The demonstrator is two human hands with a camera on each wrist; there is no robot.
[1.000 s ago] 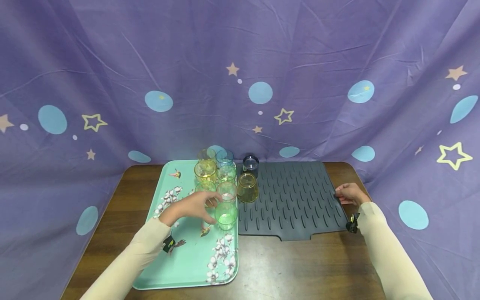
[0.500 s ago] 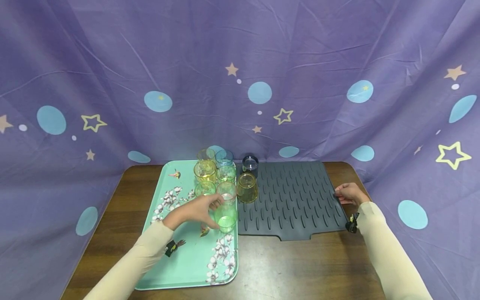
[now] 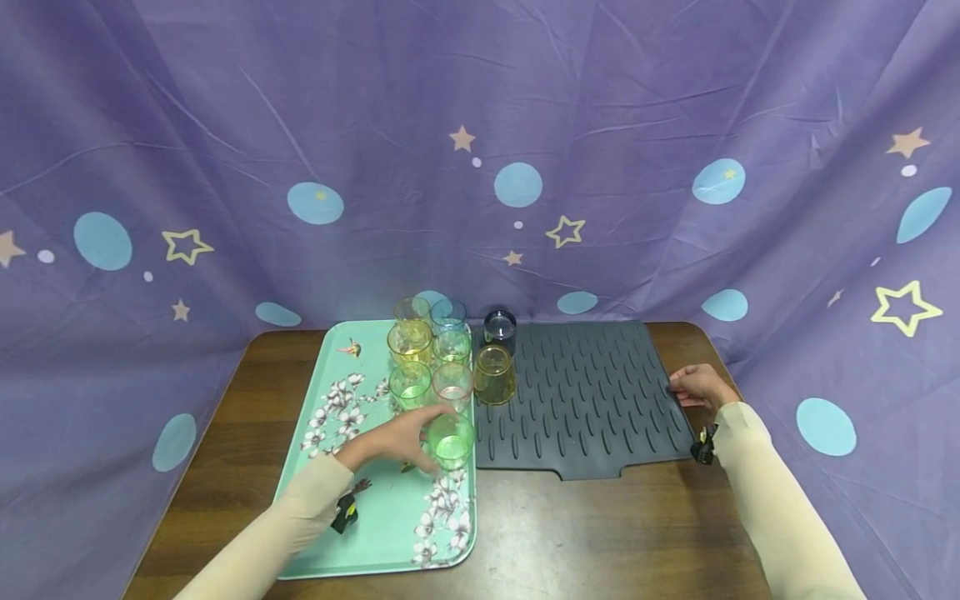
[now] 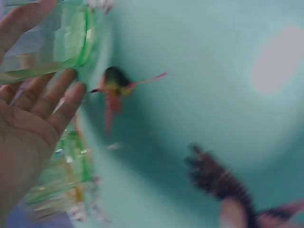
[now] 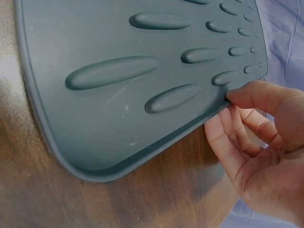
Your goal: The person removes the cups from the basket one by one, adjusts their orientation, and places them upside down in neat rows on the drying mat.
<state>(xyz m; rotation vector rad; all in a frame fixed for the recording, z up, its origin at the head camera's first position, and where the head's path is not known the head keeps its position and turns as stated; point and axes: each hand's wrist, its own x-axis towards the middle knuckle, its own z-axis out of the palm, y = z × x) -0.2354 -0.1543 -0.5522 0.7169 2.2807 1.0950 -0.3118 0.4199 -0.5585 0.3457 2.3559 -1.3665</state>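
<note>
My left hand [image 3: 401, 437] holds a light green drinking glass [image 3: 454, 448] near the right rim of the mint floral tray [image 3: 360, 546]. In the left wrist view, thumb and fingers reach round opposite sides of this glass, whose base faces the tray. My right hand [image 3: 699, 386] pinches the right edge of a black ridged drying mat [image 3: 585, 392]. The right wrist view shows the thumb on top of the mat's raised rim, with the other fingers [image 5: 223, 142] beneath it.
Several coloured glasses stand in two columns behind the held one, including a pink glass [image 3: 453, 383] and a yellow glass [image 3: 410, 342]. On the mat's left side are an amber glass [image 3: 495, 383] and a dark blue glass [image 3: 500, 333]. A purple curtain [image 3: 420, 217] hangs behind the table.
My left hand has moved right and toward me, closing round the green glass, which has shifted slightly toward me. The right hand keeps its hold on the mat.
</note>
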